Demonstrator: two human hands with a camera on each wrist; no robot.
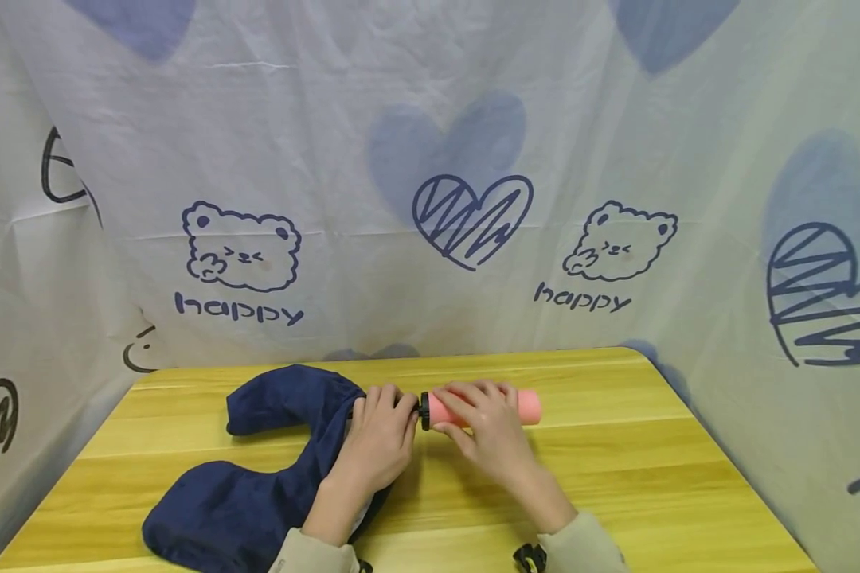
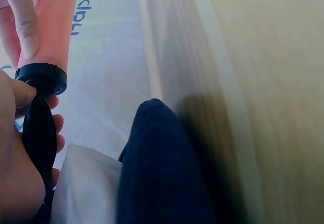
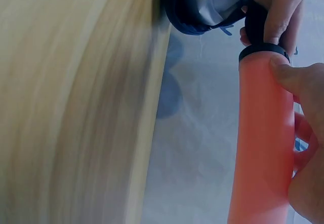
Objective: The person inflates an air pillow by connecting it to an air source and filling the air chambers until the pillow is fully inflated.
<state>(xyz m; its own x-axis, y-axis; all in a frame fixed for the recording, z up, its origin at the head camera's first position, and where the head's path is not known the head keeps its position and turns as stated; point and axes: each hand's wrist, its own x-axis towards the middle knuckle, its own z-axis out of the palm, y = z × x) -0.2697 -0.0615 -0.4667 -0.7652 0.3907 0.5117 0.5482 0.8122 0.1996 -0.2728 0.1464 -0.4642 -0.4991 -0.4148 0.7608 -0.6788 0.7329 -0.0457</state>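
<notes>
A pink hand pump [image 1: 529,407] with a black collar lies level above the table, its black end pointing left. My right hand [image 1: 498,434] grips the pink barrel [image 3: 263,133], thumb close to the collar. Fingers of my left hand [image 1: 376,446] curl round the black bulging stem [image 2: 39,133] beyond that collar. To the left spreads a navy U-shaped neck pillow [image 1: 251,501], its outer curve under my left forearm. A pale inner part [image 2: 86,183] of the pillow shows beside the stem in the left wrist view. The stem's far end is hidden by the hand and pillow.
The yellow wood-grain table [image 1: 652,477] extends to the right of the hands. Behind it hangs a pale cloth [image 1: 358,263] printed with hearts and bears, which also closes in both sides. Dark bands [image 1: 530,557] sit at the wrists by the beige sleeves [image 1: 588,545].
</notes>
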